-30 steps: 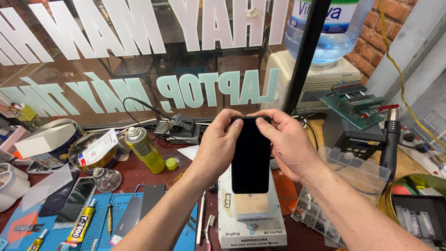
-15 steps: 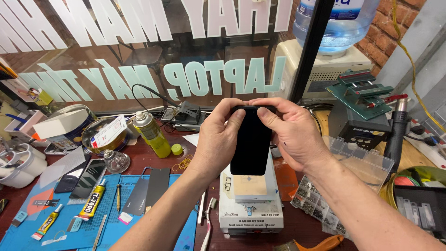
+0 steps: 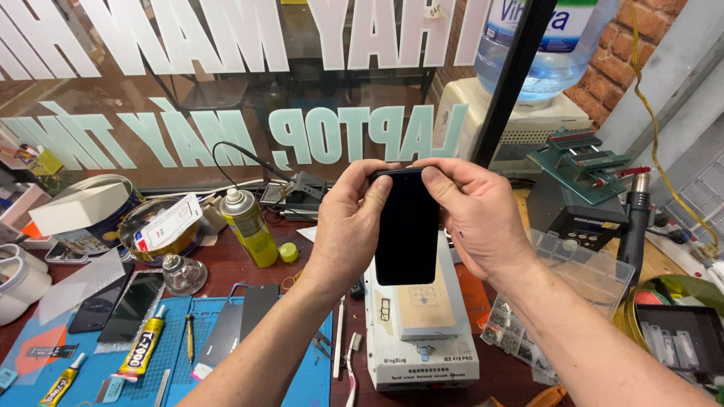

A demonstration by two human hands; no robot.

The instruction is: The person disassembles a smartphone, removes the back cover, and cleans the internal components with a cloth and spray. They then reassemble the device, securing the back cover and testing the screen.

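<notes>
At frame centre, the left hand [image 3: 354, 226] and right hand [image 3: 475, 218] both grip a black phone [image 3: 406, 226] upright above a white machine [image 3: 422, 332]; a clear box [image 3: 581, 279] of small parts sits right.

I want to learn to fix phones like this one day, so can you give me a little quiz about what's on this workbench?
1. True or false: both hands hold the black phone up above the bench.
2. Which fingers press on the phone's top edge: A) thumbs, B) little fingers, C) none?
3. What colour is the spray can beside the left hand?

Key:
1. True: the left hand and right hand grip it near the top, over the white heating machine.
2. A, thumbs.
3. Yellow-green, with a loose cap lying next to it.
</notes>
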